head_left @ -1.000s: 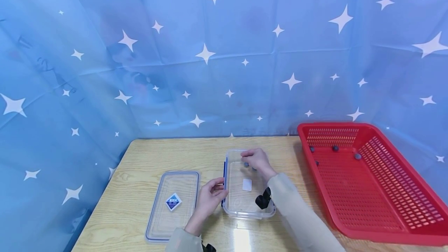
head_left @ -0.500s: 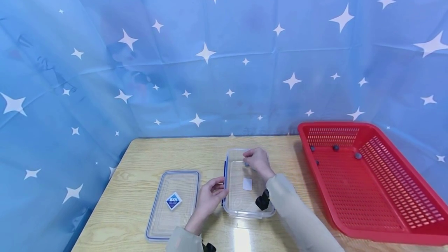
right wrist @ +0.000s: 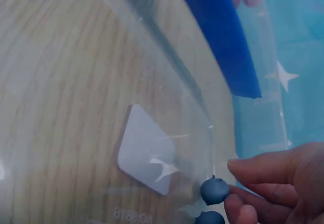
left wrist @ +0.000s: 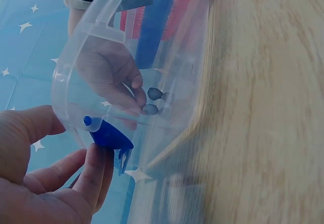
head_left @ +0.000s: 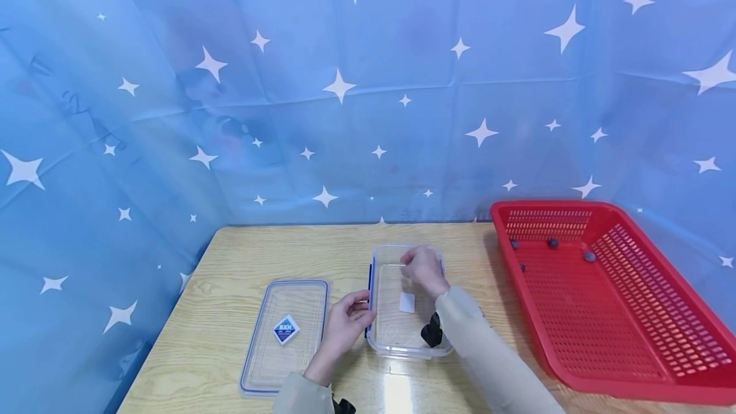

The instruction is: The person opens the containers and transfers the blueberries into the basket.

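A clear plastic storage box point(head_left: 391, 337) with blue side latches stands uncovered on the table. My left hand point(head_left: 345, 324) rests against its left side, thumb and fingers apart; in the left wrist view its fingertips touch the hanging blue latch point(left wrist: 112, 137). My right hand point(head_left: 424, 267) reaches down inside the far end of the box. Two blueberries lie there: one blueberry point(right wrist: 214, 191) right at its fingertips, another blueberry point(right wrist: 210, 218) beside it. Thumb and fingers stand a little apart around the nearer one. In the head view the hand hides both.
The box's clear lid point(head_left: 267, 363), with a diamond-shaped label point(head_left: 285, 329), lies on the table to the left. A red plastic basket point(head_left: 592, 331) with several blueberries point(head_left: 589, 256) stands on the right. A starry blue cloth point(head_left: 368, 120) hangs behind the table.
My right hand has shifted slightly right and nearer within the box, and now covers the blueberries seen earlier in the head view. My left hand stays at the box's side.
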Motion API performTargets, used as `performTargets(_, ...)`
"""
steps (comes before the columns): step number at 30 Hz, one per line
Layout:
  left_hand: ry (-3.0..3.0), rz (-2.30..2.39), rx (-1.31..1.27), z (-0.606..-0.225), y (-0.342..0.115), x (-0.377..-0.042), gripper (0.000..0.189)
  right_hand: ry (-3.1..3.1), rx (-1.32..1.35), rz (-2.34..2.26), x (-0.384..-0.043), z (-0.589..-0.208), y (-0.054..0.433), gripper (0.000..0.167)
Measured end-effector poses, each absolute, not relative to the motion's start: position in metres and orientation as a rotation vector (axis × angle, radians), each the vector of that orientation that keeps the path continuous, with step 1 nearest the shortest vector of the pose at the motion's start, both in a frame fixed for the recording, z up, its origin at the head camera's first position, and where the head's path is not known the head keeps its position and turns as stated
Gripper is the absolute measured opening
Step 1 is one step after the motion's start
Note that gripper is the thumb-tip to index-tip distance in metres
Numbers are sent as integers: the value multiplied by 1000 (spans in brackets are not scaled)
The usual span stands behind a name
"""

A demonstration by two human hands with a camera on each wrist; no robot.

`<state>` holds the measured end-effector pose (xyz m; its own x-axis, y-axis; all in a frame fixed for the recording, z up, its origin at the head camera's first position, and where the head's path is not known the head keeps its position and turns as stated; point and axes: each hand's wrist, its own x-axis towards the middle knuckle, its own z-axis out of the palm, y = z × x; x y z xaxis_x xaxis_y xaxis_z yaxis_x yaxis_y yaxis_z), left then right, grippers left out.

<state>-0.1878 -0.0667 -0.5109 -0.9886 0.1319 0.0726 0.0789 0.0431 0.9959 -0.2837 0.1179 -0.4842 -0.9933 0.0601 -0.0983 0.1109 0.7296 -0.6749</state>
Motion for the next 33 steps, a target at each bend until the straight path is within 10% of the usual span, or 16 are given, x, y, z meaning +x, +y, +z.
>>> performTargets(33, 2248, 2133, 232, -511, -66, -187, 40, 2763, -49, -1319, -280, -465, 117, 10)
